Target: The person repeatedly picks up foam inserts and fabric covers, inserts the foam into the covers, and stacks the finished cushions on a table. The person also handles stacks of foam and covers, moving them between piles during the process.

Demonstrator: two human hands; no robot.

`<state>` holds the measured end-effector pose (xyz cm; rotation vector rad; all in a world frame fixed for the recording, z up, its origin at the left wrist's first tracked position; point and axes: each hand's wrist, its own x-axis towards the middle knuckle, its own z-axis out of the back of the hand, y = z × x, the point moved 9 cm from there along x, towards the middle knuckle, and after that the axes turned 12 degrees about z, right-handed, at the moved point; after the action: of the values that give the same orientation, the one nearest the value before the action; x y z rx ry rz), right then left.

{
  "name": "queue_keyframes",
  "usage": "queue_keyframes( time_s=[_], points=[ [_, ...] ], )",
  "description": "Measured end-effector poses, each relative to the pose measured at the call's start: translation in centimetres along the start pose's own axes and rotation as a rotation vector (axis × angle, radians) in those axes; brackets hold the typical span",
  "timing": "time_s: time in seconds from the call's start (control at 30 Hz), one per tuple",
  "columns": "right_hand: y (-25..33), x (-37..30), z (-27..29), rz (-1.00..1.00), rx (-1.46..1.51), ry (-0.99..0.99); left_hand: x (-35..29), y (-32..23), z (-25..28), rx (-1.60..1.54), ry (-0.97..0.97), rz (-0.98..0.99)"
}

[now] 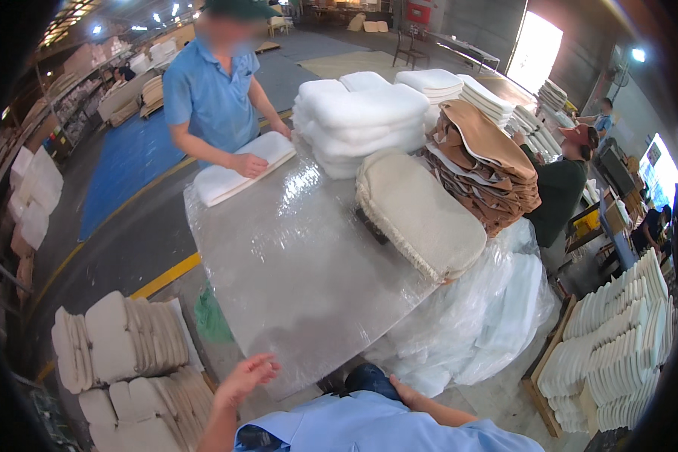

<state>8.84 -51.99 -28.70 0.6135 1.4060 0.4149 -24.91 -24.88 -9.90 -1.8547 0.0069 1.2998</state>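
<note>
My left hand (250, 377) hovers just off the near edge of the plastic-wrapped table (301, 301), its fingers loosely bent and slightly apart, holding nothing. Down at my side, my right hand (407, 390) is by my dark-clad leg, with most of its fingers hidden. On the table's right edge lies a beige fabric-covered seat cushion (422, 207) with a rough edge. Behind it rises a stack of white padding pieces (361, 120). A pile of brown covers (490, 162) stands to its right. Across the table, a co-worker in a blue shirt (218, 98) has both hands at a folded white pad (245, 169).
Clear plastic bags of pale pads (482, 316) crowd the table's right side. Stacked beige cushions (135, 339) stand at lower left, and rows of white foam pieces (618, 346) at lower right. Another person in dark clothing (557, 188) stands beyond the brown pile.
</note>
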Motion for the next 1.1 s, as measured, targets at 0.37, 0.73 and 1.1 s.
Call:
queue_keyframes(
  time_s=[0.37,0.73,1.1],
  points=[
    [17.1,-2.8,10.8,0.006,-0.047,0.378,10.5,-20.9,-4.0,-0.012,0.010,-0.161],
    [68.4,4.8,40.0,1.073,0.144,-0.267,16.7,-46.1,-6.3,-0.110,-0.172,-0.441],
    [85.4,23.1,55.9,0.766,-0.302,-0.864,34.9,-67.0,-3.7,-0.152,-0.337,-0.271]
  ],
)
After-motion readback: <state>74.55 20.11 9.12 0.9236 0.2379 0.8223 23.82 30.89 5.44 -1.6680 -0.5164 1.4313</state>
